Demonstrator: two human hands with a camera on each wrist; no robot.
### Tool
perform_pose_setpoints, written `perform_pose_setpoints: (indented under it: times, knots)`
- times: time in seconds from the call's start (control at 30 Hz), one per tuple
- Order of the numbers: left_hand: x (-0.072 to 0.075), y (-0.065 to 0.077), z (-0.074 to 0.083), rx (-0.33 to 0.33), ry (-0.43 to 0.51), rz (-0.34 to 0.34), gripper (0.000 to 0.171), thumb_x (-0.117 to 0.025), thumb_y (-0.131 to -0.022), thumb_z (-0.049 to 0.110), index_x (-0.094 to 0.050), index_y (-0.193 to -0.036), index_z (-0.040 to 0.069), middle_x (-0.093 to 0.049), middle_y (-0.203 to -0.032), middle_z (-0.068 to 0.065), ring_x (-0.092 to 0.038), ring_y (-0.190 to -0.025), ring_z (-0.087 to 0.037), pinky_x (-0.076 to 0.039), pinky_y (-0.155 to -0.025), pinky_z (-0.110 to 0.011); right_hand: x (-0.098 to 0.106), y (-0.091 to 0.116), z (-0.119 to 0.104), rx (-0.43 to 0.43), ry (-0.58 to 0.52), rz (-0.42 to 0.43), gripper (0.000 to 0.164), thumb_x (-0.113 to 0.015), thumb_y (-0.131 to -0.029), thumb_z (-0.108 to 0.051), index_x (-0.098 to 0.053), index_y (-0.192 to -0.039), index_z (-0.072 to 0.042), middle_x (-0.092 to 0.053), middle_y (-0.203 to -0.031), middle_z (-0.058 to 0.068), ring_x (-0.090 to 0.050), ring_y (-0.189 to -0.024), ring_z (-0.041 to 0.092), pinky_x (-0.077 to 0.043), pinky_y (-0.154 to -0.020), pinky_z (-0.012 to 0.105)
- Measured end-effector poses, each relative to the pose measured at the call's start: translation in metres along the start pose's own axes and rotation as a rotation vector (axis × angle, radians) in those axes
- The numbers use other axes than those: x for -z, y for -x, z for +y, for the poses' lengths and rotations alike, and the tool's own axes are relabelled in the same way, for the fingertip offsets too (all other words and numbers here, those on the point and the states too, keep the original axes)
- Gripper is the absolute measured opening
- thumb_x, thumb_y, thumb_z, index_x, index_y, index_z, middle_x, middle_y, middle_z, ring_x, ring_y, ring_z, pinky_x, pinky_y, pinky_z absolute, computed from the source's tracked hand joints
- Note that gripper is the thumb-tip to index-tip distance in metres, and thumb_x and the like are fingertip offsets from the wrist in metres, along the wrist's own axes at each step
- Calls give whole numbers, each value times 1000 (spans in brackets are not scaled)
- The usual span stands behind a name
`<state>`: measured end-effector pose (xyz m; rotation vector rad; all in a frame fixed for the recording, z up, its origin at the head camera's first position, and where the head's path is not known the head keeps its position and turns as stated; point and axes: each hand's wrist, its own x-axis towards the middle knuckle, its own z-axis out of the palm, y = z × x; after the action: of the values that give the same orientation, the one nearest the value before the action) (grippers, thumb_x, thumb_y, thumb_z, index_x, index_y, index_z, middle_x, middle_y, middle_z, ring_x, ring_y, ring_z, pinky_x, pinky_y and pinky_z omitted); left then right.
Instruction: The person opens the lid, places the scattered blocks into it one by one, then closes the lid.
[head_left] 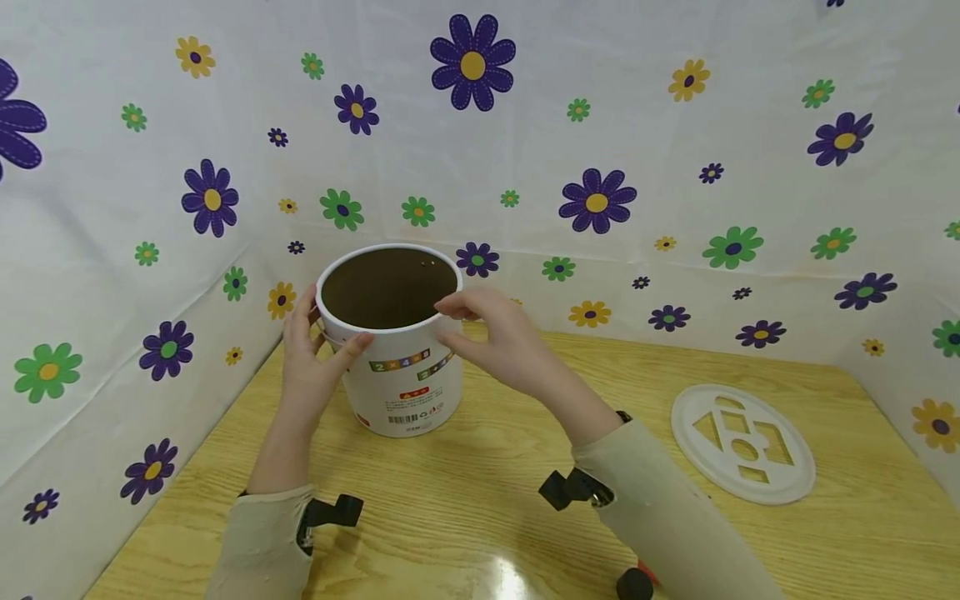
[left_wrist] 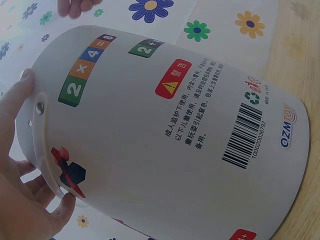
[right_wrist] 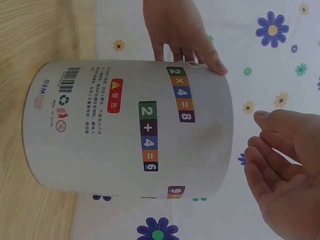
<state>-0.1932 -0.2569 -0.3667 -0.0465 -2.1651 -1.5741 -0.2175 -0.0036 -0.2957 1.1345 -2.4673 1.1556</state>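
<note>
A white bucket [head_left: 405,383] with printed sums, a barcode and a warning label stands upright on the table, its top uncovered and its inside dark. My left hand [head_left: 311,362] grips it at the left of the rim, thumb along the front and fingers round the side. In the left wrist view, that hand's fingers [left_wrist: 65,210] lie by the white handle [left_wrist: 45,145]. On the other side, my right hand [head_left: 498,337] hovers beside the rim with loosely bent fingers. The right wrist view shows a gap between this hand [right_wrist: 285,175] and the bucket [right_wrist: 165,130].
A white round lid [head_left: 686,429] with several shaped cut-outs lies on the wooden table [head_left: 450,508] at the right. Near the front edge, a small black round piece [head_left: 634,585] sits beside the right sleeve. Flower-printed cloth [head_left: 517,150] hangs behind and at both sides.
</note>
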Motion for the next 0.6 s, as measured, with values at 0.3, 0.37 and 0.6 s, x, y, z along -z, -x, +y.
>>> perform_pose_setpoints:
  times: [0.3, 0.37, 0.6]
  knots:
    - [-1, 0, -2, 7, 6, 1, 91, -74, -84, 34, -15, -153, 26, -18, -150, -1, -22, -137, -19, -27, -112, -46, 16, 50, 7, 10, -44, 27, 30, -73, -86, -11, -65, -115, -8, -64, -112, 2, -56, -103, 15, -49, -91, 35]
    - [-1, 0, -3, 7, 8, 2, 91, -74, -84, 34, -15, -153, 26, -18, -150, -1, -22, -137, -19, -27, -112, -46, 20, 61, 10, 0, -23, 30, 30, -73, -85, -12, -65, -114, -8, -64, -111, 1, -57, -102, 15, -49, -90, 34]
    - [0, -1, -4, -2, 5, 4, 92, -74, -83, 34, -15, -153, 26, -19, -150, -1, -22, -137, -19, -28, -111, -45, 29, 97, 23, -36, -6, 22, 30, -74, -84, -11, -66, -113, -12, -64, -110, -5, -58, -100, 12, -51, -88, 36]
